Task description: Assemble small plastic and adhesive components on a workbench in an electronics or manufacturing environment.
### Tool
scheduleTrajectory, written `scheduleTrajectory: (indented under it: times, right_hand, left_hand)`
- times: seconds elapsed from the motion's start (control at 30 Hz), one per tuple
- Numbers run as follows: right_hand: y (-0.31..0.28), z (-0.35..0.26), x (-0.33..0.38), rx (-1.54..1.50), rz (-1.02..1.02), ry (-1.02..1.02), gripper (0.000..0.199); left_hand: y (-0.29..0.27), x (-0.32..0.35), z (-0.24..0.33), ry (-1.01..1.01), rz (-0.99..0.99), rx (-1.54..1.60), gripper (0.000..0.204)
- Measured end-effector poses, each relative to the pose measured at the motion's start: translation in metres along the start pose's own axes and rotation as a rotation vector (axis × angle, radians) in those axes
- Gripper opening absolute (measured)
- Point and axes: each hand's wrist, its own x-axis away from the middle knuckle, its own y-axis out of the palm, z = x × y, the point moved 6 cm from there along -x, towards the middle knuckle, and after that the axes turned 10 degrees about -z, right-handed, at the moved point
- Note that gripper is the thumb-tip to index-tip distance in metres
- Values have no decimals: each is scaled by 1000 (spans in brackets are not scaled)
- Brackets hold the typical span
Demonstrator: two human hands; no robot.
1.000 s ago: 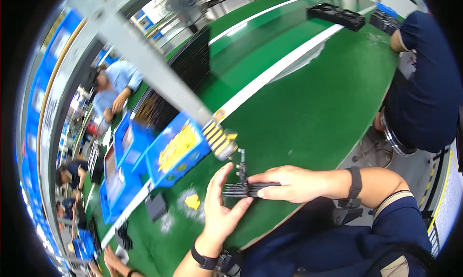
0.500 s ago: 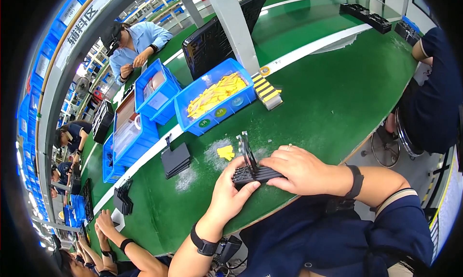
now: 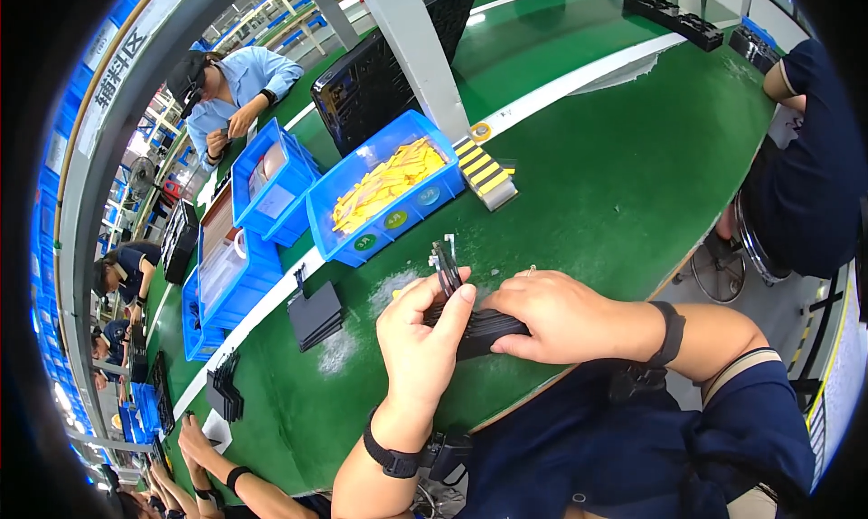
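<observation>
- To your far left, small stacks of black plates (image 3: 224, 394) and (image 3: 316, 315) lie on the green bench (image 3: 633, 184). A co-worker's forearm (image 3: 237, 479) rests at the bench edge close to the nearer stack, so an elbow swing from either of you could scatter them.
- The blue bin of yellow strips (image 3: 384, 193) sits just beyond your work. If you reach across it with the part in hand, you could catch the rim and tip strips out.
- Your left hand (image 3: 423, 338) is curled, thumb and fingertips pinching the thin upright black piece (image 3: 445, 266) at the near end of the part. It stands tall and looks slender; squeeze sideways and it may bend or snap off.
- The flat black part (image 3: 484, 327) is between your two hands, just above the bench near its front edge. Whether it rests on the surface cannot be told. If either grip slips, it may slide off the edge into your lap.
- Your right hand (image 3: 565, 316) is closed over the part's right end, fingers pressed together. It hides that end, so misalignment there may go unseen.
</observation>
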Motion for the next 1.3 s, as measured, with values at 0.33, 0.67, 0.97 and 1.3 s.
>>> scheduleTrajectory:
  times: [0.33, 0.67, 0.97, 1.3]
  right_hand:
    - [-66, 16, -33, -413, 311, 67, 19]
    - [-53, 24, -52, -751, 340, 87, 8]
    - [-63, 5, -40, -161, 508, -180, 13]
    - [-52, 27, -46, -640, 315, 57, 10]
  left_hand:
    - [7, -2, -6, 68, 51, 124, 15]
    - [7, -4, -3, 34, 20, 119, 6]
    - [6, -5, -2, 72, 86, 53, 6]
    - [7, -5, 0, 46, 57, 25, 8]
